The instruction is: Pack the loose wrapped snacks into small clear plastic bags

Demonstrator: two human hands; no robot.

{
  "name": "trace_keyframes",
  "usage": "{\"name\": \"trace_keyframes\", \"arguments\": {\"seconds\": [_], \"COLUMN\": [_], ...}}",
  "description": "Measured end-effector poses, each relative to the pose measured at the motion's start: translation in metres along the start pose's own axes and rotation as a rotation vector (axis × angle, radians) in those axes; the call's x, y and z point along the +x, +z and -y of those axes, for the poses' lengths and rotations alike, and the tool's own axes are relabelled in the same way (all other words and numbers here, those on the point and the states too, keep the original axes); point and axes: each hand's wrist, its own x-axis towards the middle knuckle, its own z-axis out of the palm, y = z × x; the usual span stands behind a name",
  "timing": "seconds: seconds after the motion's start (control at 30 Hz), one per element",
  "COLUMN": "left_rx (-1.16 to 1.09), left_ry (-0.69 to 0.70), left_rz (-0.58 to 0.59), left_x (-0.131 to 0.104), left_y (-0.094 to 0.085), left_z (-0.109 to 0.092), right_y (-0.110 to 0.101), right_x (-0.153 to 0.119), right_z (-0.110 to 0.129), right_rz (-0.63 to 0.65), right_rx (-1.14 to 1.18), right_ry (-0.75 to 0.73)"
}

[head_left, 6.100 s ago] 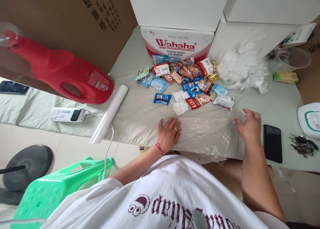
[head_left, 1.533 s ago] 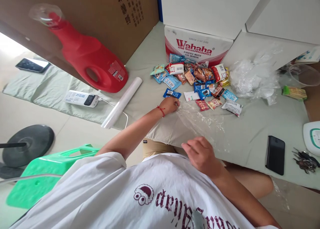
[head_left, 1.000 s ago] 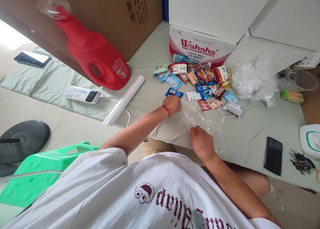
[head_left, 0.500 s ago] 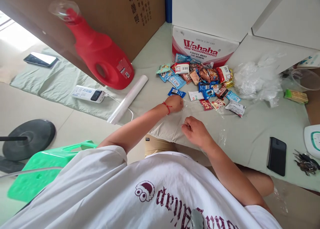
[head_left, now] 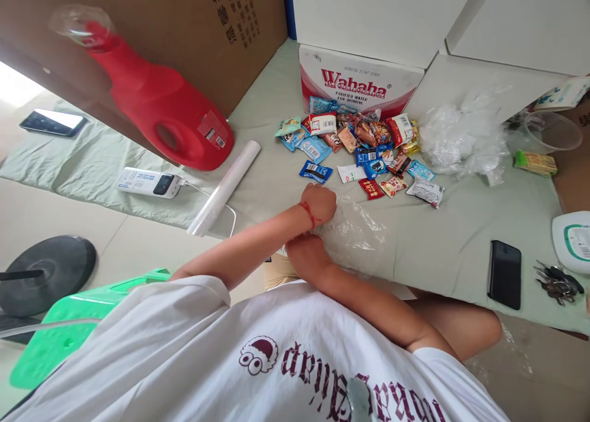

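My left hand, with a red string at the wrist, is closed on a clear plastic bag near the front edge of the cloth-covered table. My right hand is bent inward just below it, close to the left wrist; its fingers are mostly hidden. The crinkled bag spreads out to the right of both hands. Beyond them lies a pile of small wrapped snacks, with a blue packet closest to my left hand.
A Wahaha box stands behind the snacks, with crumpled clear plastic beside it. On the left are a red jug, a plastic roll and a power bank. A black phone and keys lie right.
My right hand has moved left and down, to beside my left wrist. The clear bag now lies more spread out to the right of my hands. The view has shifted slightly.
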Motion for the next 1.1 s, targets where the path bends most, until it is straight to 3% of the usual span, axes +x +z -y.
{"name": "trace_keyframes", "arguments": {"seconds": [0.1, 0.17, 0.23, 0.3, 0.5, 0.7, 0.8, 0.9, 1.1], "left_rx": [0.06, 0.02, -0.042, -0.082, -0.089, -0.066, -0.057, -0.06, -0.057], "left_ry": [0.011, -0.031, -0.083, -0.118, -0.12, -0.078, -0.11, -0.162, -0.171], "left_rz": [-0.064, -0.123, -0.174, -0.209, -0.23, -0.24, -0.253, -0.263, -0.258], "left_x": [-0.027, -0.043, -0.054, -0.062, -0.069, -0.073, -0.076, -0.076, -0.074], "left_y": [0.021, 0.033, 0.044, 0.054, 0.066, 0.064, 0.066, 0.068, 0.068], "left_z": [0.002, 0.008, 0.014, 0.018, 0.02, 0.027, 0.029, 0.028, 0.026], "right_y": [0.004, 0.006, 0.008, 0.013, 0.025, -0.003, -0.013, -0.015, -0.02], "right_x": [-0.018, -0.043, -0.071, -0.096, -0.136, -0.128, -0.118, -0.106, -0.078], "right_z": [-0.01, -0.026, -0.049, -0.078, -0.164, -0.22, -0.23, -0.224, -0.202], "right_rz": [-0.03, -0.179, -0.376, -0.489, -0.418, -0.397, -0.501, -0.593, -0.507], "right_rx": [0.178, 0.26, 0.257, 0.156, -0.171, -0.192, -0.13, -0.063, 0.035], "right_ry": [-0.206, -0.268, -0.172, -0.008, 0.388, 0.532, 0.593, 0.704, 0.699]}}
